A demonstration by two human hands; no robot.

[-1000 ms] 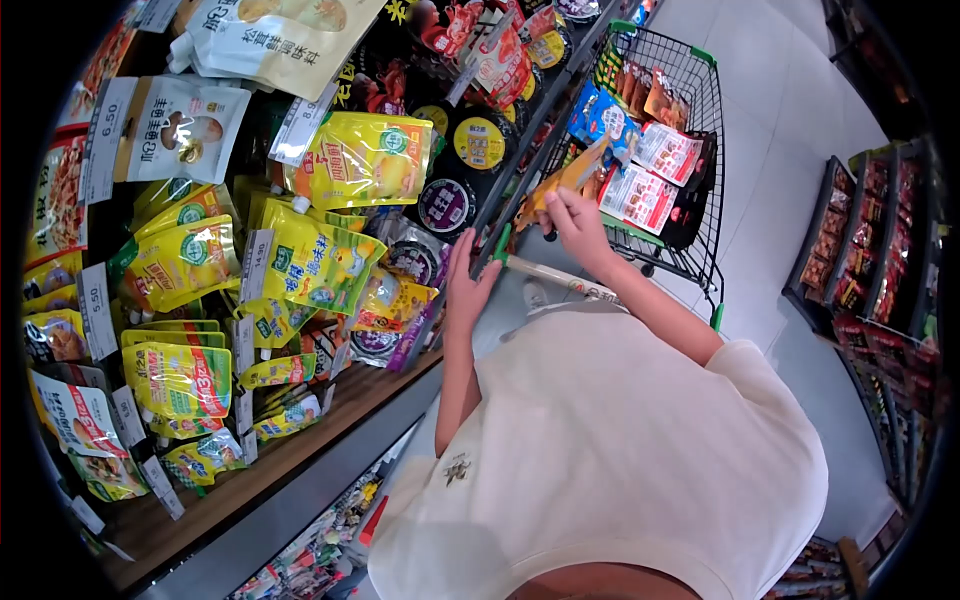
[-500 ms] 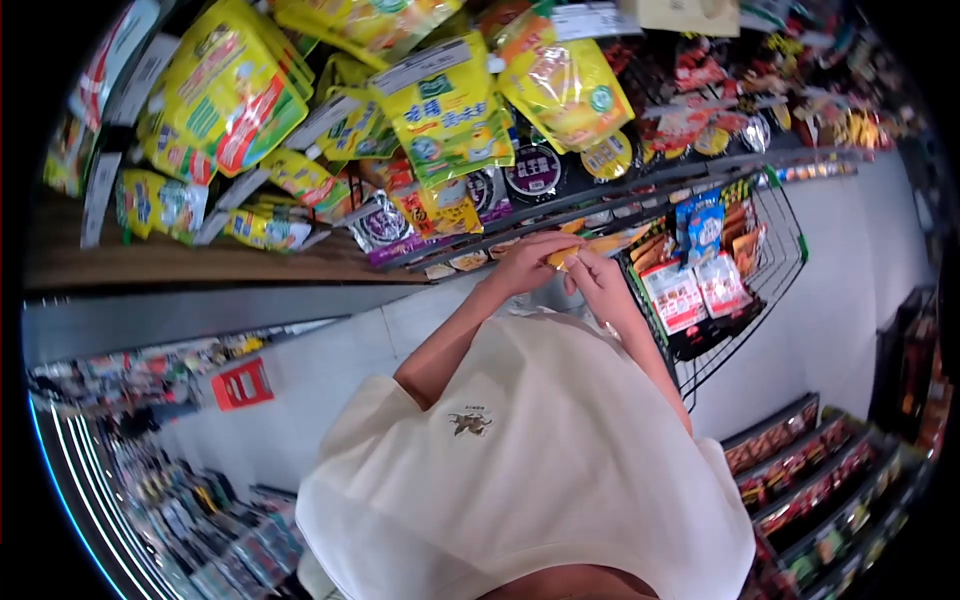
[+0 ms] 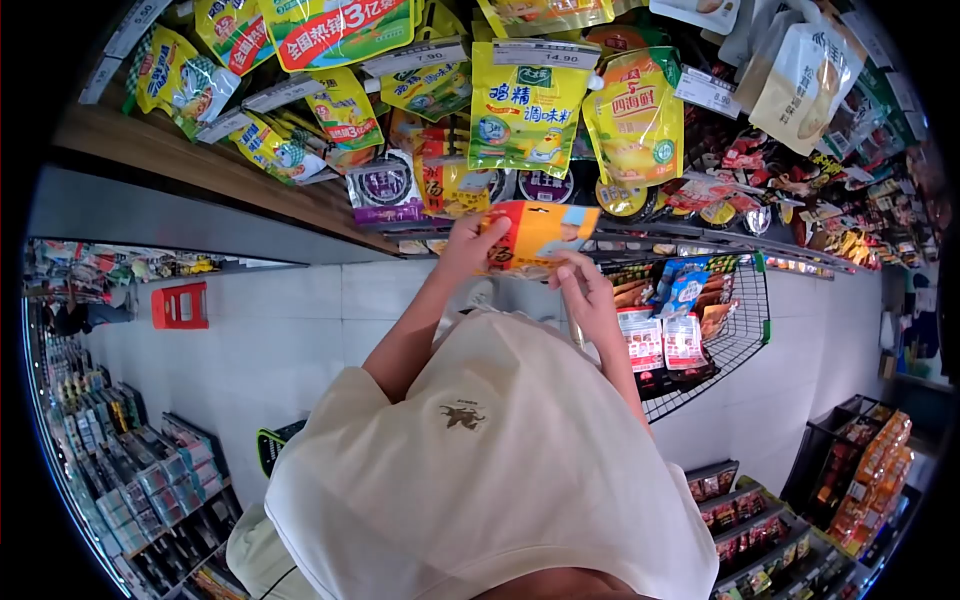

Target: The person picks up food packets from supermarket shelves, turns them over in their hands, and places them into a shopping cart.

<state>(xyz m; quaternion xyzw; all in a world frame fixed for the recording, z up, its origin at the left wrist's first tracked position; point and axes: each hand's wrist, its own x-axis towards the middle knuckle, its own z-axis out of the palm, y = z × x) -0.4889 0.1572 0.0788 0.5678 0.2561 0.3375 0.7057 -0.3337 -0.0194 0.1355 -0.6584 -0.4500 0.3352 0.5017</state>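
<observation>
An orange and red packet (image 3: pixel 540 238) is held up between my two hands, in front of the shelf. My left hand (image 3: pixel 468 248) grips its left end, with the thumb over the red part. At its lower right edge, my right hand (image 3: pixel 587 290) pinches the packet with bent fingers. Just beyond it hang yellow seasoning pouches (image 3: pixel 525 110) and a similar orange packet (image 3: pixel 455 180). To the right of my right hand is a shopping cart (image 3: pixel 740 345) holding a blue bag (image 3: pixel 682 286) and white and red packs (image 3: pixel 684 340).
The shelf edge (image 3: pixel 230 205) runs across in front of me. A red stool (image 3: pixel 180 305) stands on the floor at the left. Display racks (image 3: pixel 160 480) are at the lower left, with more racks (image 3: pixel 750 530) at the lower right. Part of another person (image 3: pixel 90 315) shows far left.
The view has swung round along the shelf. My left hand, earlier empty near the shelf, now holds the packet with my right hand. The packet has been raised and its face turned into view.
</observation>
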